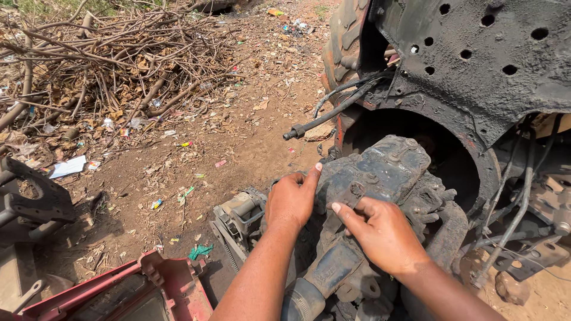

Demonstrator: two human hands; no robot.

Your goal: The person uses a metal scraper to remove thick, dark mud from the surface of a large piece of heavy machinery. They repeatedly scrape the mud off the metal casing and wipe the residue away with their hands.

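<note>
Both hands on greasy gearbox (380, 178), outdoors, dirt ground. Left hand (291, 199) spread flat, bracing housing. Right hand (380, 229) open, fingertips (336, 208) on top cover. Best: steady grip, keep clear of loose hose (333, 110).

We see bare brown dirt (238, 142) in hard sunlight, littered with dry leaves and scraps of paper (67, 167). A heap of dead branches (113, 59) lies at the upper left, and a red metal panel (148, 291) sits at the bottom edge.

One camera on my head — it looks steeply down and forward, close over my left hand (291, 199), right hand (380, 232) and the greasy housing (380, 169).
</note>
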